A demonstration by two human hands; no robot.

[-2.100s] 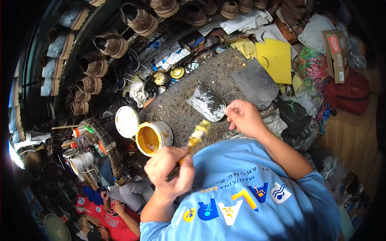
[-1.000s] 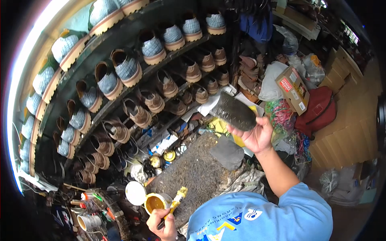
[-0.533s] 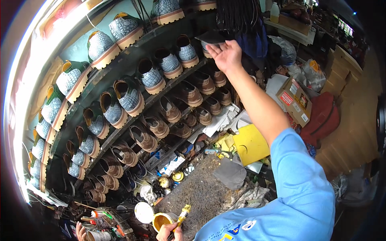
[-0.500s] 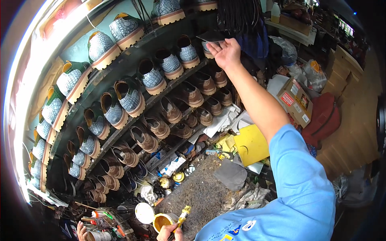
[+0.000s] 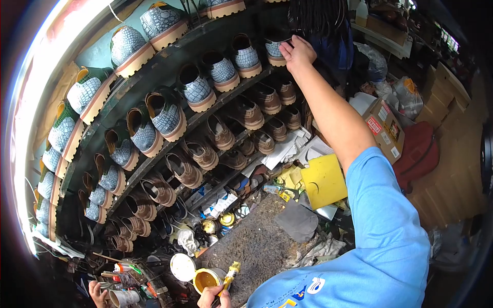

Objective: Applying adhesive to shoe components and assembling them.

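Observation:
My right hand (image 5: 297, 52) is stretched up to the upper shelf, fingers bent onto a blue-grey patterned shoe with a tan sole (image 5: 276, 50) at its dark opening. The dark sole piece it carried is hidden there, so I cannot tell whether the fingers still grip it. At the lower edge my left hand (image 5: 213, 299) holds a glue-smeared yellow brush (image 5: 229, 273), tip up, next to an open can of yellow glue (image 5: 206, 280) and its white lid (image 5: 182, 267).
Curved dark shelves (image 5: 169, 66) carry rows of blue-grey and brown shoes. Below lie a rough grey work board (image 5: 254, 246), a grey sheet piece (image 5: 297, 220), a yellow sheet (image 5: 323, 180), a cardboard box (image 5: 384, 128) and a red bag (image 5: 418, 154). Another person's hand (image 5: 95, 292) shows at lower left.
My right hand lifted the dark sole piece off the board, raised it to the upper shelf and now presses onto a shoe there. The view tilted upward; the left hand kept the brush.

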